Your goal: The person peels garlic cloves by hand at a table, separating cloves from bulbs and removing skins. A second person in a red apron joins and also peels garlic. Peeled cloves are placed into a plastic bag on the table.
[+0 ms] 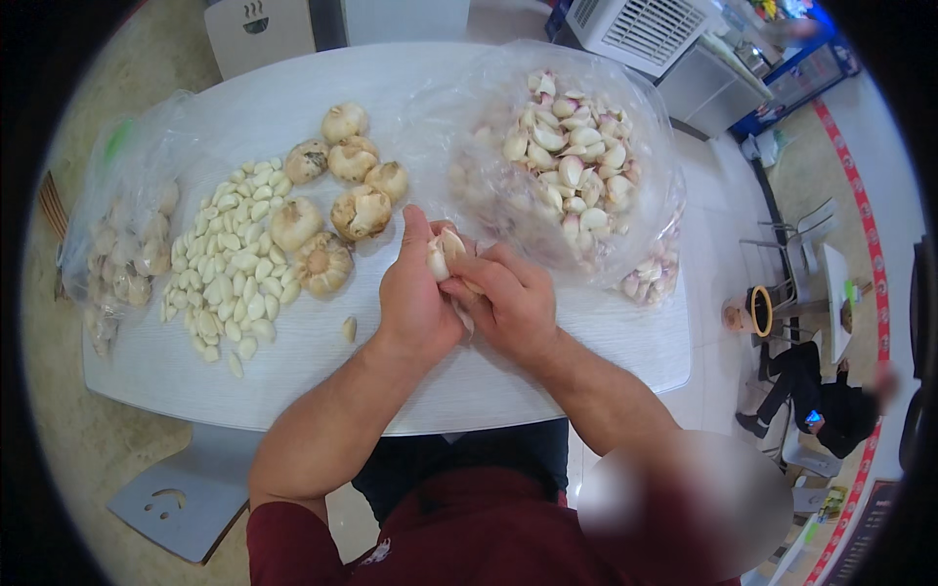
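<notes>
Both of my hands meet over the white table (381, 395). My left hand (418, 293), thumb raised, grips a partly broken garlic bulb (440, 258). The fingers of my right hand (506, 293) pinch the same garlic from the right, hiding part of it. To the left of my hands lies a wide pile of peeled garlic cloves (234, 264). Several whole garlic bulbs (352, 157) sit beside that pile, near my left thumb. A single unpeeled clove (349, 329) lies alone by my left wrist. Beyond my right hand, a clear plastic bag (469, 154) holds many unpeeled cloves (571, 161).
At the table's left end stands another clear bag of garlic bulbs (132, 249). Chairs stand near the table, one with a smiling cut-out (168, 505). A white air cooler (645, 29) is at the far right. Further right, a seated person (813, 403) holds a phone beside a bin (755, 311).
</notes>
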Demonstrator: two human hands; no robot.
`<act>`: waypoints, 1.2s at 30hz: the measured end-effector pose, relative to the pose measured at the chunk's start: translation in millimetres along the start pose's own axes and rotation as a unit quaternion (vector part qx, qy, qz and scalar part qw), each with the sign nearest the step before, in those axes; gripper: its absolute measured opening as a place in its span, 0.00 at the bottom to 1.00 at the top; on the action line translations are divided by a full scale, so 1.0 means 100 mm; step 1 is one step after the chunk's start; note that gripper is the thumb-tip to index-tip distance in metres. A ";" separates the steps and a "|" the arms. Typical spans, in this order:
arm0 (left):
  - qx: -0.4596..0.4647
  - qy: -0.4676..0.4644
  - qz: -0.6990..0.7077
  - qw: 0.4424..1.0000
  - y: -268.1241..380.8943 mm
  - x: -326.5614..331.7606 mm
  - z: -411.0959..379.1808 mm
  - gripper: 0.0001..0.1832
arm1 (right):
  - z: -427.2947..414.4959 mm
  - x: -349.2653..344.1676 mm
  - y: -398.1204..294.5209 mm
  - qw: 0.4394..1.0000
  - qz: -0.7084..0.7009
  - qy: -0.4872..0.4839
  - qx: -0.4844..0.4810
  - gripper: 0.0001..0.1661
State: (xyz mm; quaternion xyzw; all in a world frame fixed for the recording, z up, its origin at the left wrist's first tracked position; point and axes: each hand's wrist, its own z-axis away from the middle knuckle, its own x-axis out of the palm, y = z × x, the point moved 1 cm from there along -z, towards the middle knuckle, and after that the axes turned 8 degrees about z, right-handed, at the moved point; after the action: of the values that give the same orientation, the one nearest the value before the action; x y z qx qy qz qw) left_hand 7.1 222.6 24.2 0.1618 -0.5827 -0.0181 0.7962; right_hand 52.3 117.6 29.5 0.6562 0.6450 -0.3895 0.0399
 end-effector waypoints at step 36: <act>0.073 -0.142 -0.345 0.925 0.04 -0.02 0.05 0.10 | 0.05 -0.15 0.10 0.992 0.090 -0.032 0.083 0.31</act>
State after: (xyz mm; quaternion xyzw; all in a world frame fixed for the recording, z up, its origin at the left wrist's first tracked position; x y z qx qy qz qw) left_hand 1.2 225.4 24.6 0.4066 -0.5971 -0.2720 0.6358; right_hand 60.7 101.2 30.4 0.6996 0.5473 -0.4577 0.0403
